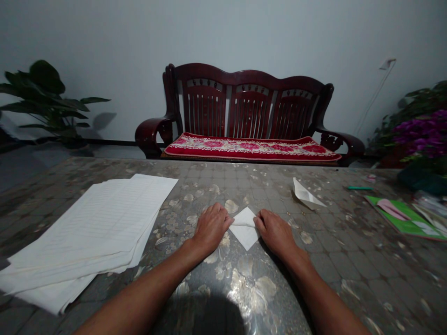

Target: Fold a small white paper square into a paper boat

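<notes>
A small folded sheet of white paper (246, 236) lies on the table in a diamond shape, with a crease running across its middle. My left hand (212, 228) grips its left corner, fingers curled and thumb against the edge. At the opposite corner, my right hand (275, 229) pinches the paper the same way. Both hands rest at table height. The paper's upper and lower points show between them, while the two side corners are hidden under my fingers.
A stack of lined paper sheets (94, 223) spreads over the table's left side. To the right are a folded paper piece (307, 195), a green pen (359, 188) and a green booklet (398, 218). Behind the patterned table (335, 279) stands a wooden bench (249, 107).
</notes>
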